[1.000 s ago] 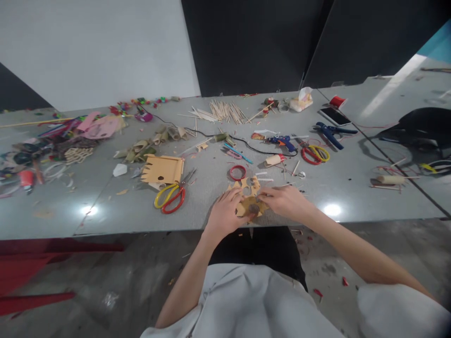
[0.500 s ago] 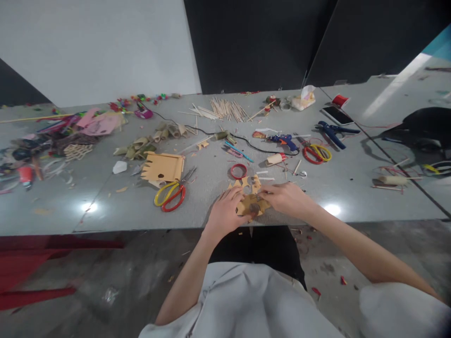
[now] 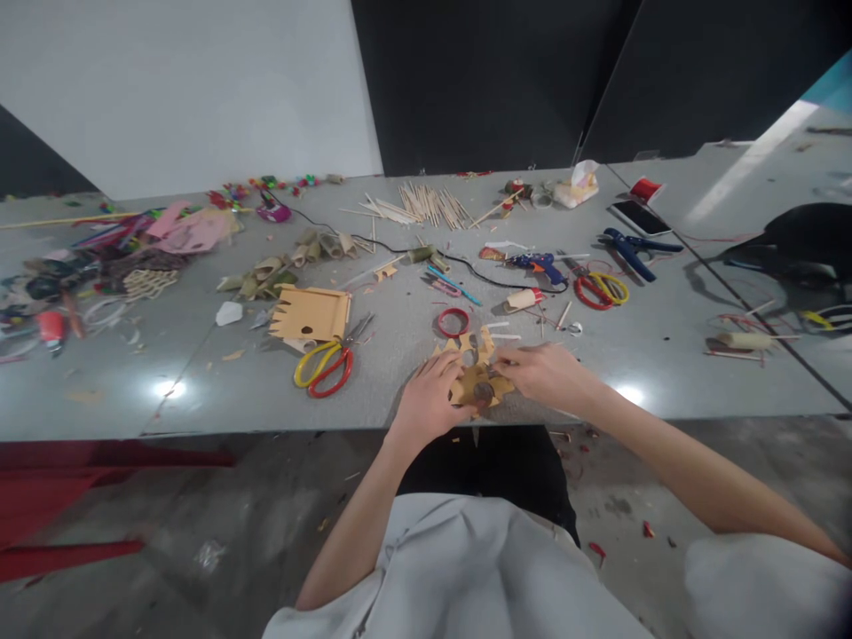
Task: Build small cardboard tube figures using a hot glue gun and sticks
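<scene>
Head view: jagged, holed tan cutout point(image 3: 468, 382) on grey table point(image 3: 376, 395)
Left hand point(image 3: 429, 396) holds one edge; right hand point(image 3: 540, 376) at opposite edge, grip indeterminable.

Ring point(image 3: 453, 335) behind cutout point(image 3: 469, 381), glue gun point(image 3: 540, 264) back right

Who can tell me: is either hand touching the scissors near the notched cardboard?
No: the scissors lie apart on the table, with the left hand and right hand at the cut-out cardboard.
</scene>
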### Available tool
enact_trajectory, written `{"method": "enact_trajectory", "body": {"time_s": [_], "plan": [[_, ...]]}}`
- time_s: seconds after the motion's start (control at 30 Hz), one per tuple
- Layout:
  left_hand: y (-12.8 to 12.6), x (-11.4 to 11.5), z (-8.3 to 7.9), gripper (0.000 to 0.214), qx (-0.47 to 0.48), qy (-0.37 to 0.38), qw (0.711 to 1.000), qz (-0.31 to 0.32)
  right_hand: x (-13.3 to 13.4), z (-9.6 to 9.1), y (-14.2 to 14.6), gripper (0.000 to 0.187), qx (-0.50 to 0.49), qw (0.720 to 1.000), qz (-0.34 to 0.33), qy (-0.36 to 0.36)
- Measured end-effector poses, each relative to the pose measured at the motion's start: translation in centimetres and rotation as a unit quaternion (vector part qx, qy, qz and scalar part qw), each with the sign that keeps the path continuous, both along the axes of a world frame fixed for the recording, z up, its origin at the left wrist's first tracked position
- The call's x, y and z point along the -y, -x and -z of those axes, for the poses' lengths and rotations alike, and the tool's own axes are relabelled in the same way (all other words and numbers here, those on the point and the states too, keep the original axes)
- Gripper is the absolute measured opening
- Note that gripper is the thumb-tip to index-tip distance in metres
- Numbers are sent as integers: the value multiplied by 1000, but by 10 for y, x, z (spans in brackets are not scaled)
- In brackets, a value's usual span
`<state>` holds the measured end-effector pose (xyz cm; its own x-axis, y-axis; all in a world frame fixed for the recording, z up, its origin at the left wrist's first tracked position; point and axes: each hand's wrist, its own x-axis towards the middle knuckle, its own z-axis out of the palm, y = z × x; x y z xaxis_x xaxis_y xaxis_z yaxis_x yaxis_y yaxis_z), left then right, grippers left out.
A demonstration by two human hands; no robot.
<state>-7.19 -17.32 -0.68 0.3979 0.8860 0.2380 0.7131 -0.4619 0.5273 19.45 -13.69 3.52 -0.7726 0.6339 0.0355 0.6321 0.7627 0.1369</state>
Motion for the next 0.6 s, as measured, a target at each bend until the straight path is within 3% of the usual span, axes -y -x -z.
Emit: {"method": "enact_trajectory", "body": {"time_s": [0.2, 0.6], "plan": [[1, 0, -2, 63, -36, -9, 999, 18, -4, -7, 0, 26, -6, 1000, -25, 7], [2, 2, -2, 39, -61, -37, 997, 29, -13, -10, -1, 31, -6, 999, -31, 34]]}}
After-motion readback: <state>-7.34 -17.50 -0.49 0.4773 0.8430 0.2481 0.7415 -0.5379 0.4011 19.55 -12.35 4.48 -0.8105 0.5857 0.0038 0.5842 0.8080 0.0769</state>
